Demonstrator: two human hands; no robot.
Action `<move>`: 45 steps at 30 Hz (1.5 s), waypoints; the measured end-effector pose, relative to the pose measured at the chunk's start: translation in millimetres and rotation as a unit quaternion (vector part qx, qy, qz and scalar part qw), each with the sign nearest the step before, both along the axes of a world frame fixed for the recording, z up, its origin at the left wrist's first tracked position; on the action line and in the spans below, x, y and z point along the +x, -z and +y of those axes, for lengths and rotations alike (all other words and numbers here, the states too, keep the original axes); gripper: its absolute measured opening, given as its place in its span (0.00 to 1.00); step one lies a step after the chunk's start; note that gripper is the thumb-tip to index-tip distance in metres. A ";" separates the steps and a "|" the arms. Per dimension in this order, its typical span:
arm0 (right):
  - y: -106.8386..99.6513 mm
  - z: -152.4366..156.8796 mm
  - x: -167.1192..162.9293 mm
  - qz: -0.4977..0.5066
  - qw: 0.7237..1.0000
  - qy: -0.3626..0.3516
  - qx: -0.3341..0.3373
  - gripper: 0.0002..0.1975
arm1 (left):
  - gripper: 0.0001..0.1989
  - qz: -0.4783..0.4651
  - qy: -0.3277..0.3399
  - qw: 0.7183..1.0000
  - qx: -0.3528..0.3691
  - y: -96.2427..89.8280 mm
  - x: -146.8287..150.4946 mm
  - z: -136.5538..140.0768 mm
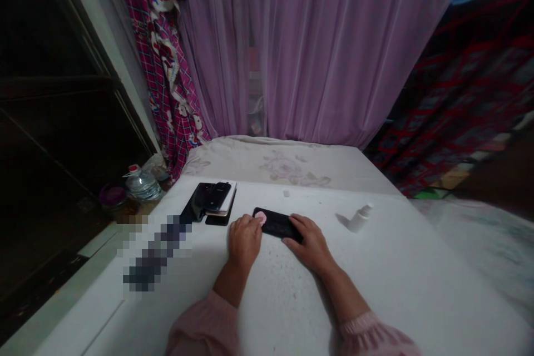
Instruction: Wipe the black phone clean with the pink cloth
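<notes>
A black phone point(277, 224), or a flat slab much like one, lies on the white table in front of me. My left hand point(245, 238) is closed on a small pink pad point(261, 217) and presses it against the phone's left end. My right hand point(309, 238) grips the right end of the phone, thumb on the near edge and fingers over the far side. The pad is partly hidden by my left fingers. Small dark crumbs are scattered on the table just below the phone.
A small white bottle point(361, 219) stands to the right. Left of my hands lie several dark phones point(217, 197), some stacked, beside a pixelated patch. A small white scrap point(286, 193) sits beyond the phone. A water jug point(142, 183) stands off the table's left side.
</notes>
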State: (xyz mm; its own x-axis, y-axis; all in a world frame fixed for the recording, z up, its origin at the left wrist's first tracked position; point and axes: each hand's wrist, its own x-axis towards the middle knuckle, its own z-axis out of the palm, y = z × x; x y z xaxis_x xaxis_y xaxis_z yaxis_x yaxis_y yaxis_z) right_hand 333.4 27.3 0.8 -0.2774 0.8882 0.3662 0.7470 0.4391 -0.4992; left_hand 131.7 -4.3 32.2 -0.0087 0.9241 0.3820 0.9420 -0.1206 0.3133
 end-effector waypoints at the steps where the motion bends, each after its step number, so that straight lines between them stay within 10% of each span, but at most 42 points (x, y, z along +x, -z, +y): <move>1: 0.7 0.7 0.7 0.006 1.000 -0.007 -0.001 0.27 | 0.12 -0.002 0.011 1.000 0.001 -0.8 4.4 -1.6; 12: 10.2 3.4 4.8 0.058 0.997 -0.057 -0.005 0.26 | 0.10 0.017 0.101 0.995 0.009 1.4 36.2 -10.1; 23: 15.1 2.1 3.5 0.043 0.998 -0.035 -0.009 0.26 | 0.12 0.012 -0.009 0.999 0.035 6.4 -11.6 9.5; 35: 14.1 1.0 2.8 0.046 0.998 -0.045 0.005 0.26 | 0.12 0.017 0.085 0.996 0.018 -0.9 34.5 -3.5; 45: 13.4 0.0 3.0 0.032 0.999 -0.038 0.001 0.26 | 0.13 0.018 -0.016 0.999 0.023 1.0 -18.2 16.1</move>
